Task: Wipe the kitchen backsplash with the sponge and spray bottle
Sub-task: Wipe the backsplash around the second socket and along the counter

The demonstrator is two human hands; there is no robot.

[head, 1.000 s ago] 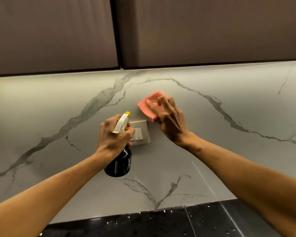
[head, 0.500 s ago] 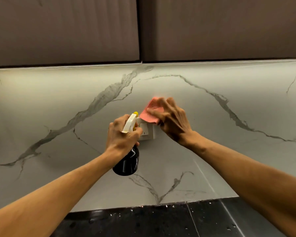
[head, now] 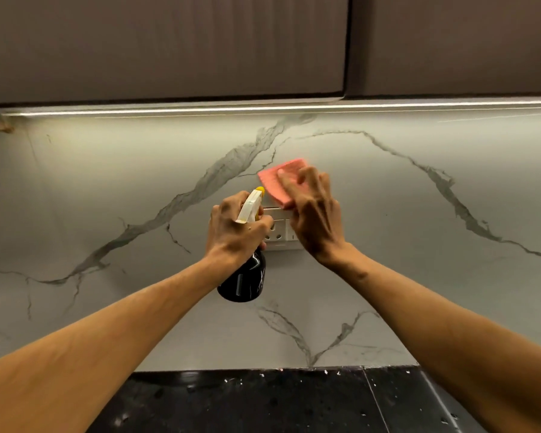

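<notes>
The black spray bottle (head: 244, 282) is gripped at its neck by the left hand (head: 235, 232); its contents cannot be seen. The pink sponge (head: 277, 182) is pressed to the backsplash (head: 419, 245), just above the socket plate (head: 281, 234), under the flat fingers of the right hand (head: 316, 220).

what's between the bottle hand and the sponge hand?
A white socket plate on the backsplash shows in the gap between the left hand and the right hand, partly covered by both; head view.

a black, glossy bench (head: 263, 404) runs along the bottom of the view, its back edge meeting the marble backsplash (head: 107, 182). small white specks (head: 325, 372) lie scattered on it, and a thin pale seam (head: 376, 401) crosses it right of the middle
</notes>
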